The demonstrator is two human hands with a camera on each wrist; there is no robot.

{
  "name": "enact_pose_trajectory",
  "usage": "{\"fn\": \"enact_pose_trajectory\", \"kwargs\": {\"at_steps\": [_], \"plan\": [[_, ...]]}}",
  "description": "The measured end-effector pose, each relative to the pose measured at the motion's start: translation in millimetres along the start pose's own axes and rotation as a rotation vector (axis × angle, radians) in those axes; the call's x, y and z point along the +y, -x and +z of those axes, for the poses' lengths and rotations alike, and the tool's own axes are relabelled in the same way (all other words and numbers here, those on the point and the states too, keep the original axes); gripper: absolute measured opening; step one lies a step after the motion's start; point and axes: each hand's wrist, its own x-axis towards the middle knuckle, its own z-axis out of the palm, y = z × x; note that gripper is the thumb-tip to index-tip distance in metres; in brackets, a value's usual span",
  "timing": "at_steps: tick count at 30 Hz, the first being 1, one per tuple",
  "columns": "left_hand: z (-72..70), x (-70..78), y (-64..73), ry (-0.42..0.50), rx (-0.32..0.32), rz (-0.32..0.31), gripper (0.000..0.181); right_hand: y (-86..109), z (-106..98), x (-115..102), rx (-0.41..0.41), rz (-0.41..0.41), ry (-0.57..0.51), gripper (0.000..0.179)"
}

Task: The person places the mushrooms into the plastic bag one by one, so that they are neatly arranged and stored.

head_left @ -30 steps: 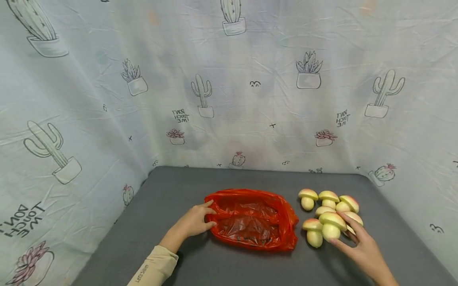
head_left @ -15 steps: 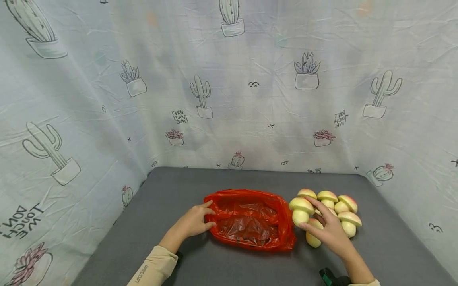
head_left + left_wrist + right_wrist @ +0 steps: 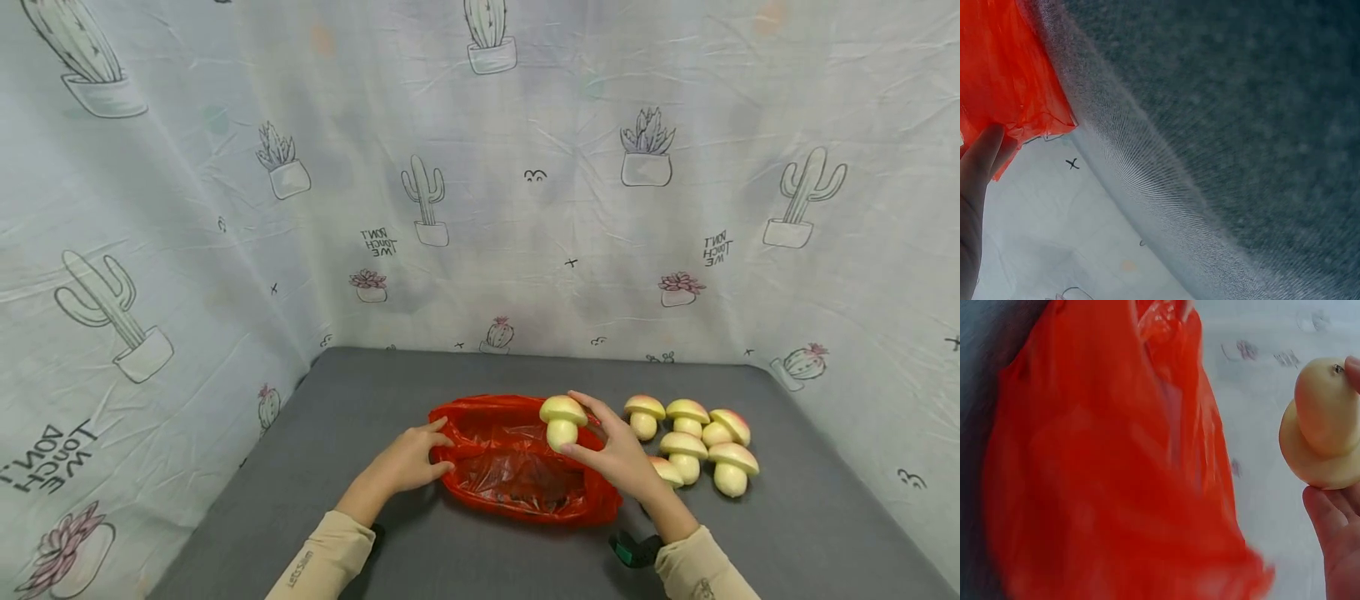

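Note:
A red plastic bag [image 3: 510, 479] lies with its mouth spread wide on the grey table. My left hand [image 3: 408, 460] holds the bag's left rim; in the left wrist view, the fingers [image 3: 985, 150] press against the red film [image 3: 1007, 62]. Over the right part of the bag's mouth, my right hand [image 3: 626, 462] pinches a toy mushroom [image 3: 562, 414] with a yellow cap and pale stem, upright. The right wrist view shows fingers at both cap and stem of this mushroom [image 3: 1325, 419], beside the bag [image 3: 1097, 462].
Several more yellow mushrooms with reddish tinges, such as one [image 3: 731, 468] at the front, stand or lean in a cluster right of the bag. One is partly hidden by my right hand. A cactus-print cloth [image 3: 570, 208] surrounds the grey table [image 3: 360, 383] at back and sides.
My right hand has carried the mushroom leftward from the cluster to above the bag's mouth. My left hand has stayed at the bag's left rim.

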Motion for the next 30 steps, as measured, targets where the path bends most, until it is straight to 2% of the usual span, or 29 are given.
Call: {"fn": "enact_pose_trajectory", "kwargs": {"at_steps": [6,9,15,18,23,30], "plan": [[-1.0,2.2,0.8,-0.002,-0.006,0.000,0.030,-19.7,20.1,-3.6,-0.072,0.067,-0.118,0.072],[-2.2,3.5,0.8,0.007,-0.004,0.005,0.030,-29.3,30.1,-4.3,-0.105,0.091,-0.120,0.074],[-3.4,3.6,-0.3,-0.007,0.014,0.021,0.029,-49.1,53.5,-4.6,-0.167,0.070,-0.090,0.074],[-3.6,3.4,-1.4,-0.011,0.017,0.021,0.029,-57.1,65.2,-5.4,-0.197,0.092,-0.087,0.072],[-3.1,3.1,-2.1,-0.011,0.002,0.012,0.030,-65.6,82.4,-4.9,-0.243,0.131,-0.012,0.072],[-3.9,5.6,-3.0,-0.005,-0.005,0.008,0.029,-73.7,102.6,6.7,-0.276,0.151,0.103,0.073]]}}
